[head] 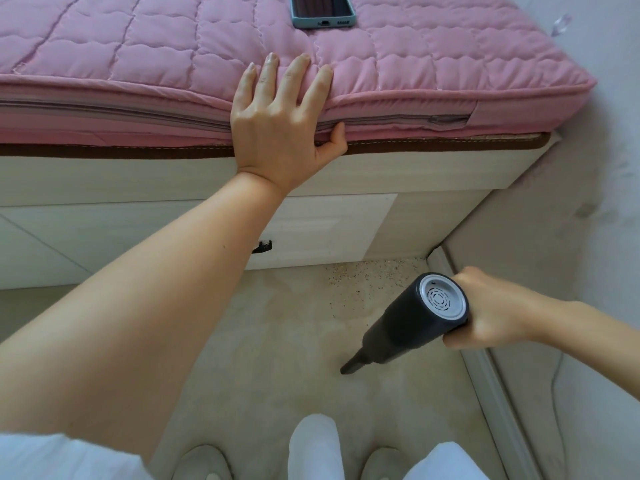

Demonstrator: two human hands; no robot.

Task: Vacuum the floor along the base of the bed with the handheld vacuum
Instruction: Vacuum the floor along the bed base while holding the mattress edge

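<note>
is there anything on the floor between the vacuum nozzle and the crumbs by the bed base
Nothing visible does. The handheld vacuum, gripped by the right hand, points its nozzle at bare floor, and the scattered debris lies beyond it against the bed base. The left hand rests up on the mattress, out of the way.

- handheld vacuum (408, 327): matt dark plastic, silvery perforated end cap
- mattress cover (138, 57): pink quilted cloth, soft sheen
- bed base (433, 174): pale wood-grain panel, smooth
- floor (277, 358): beige, smooth
</note>
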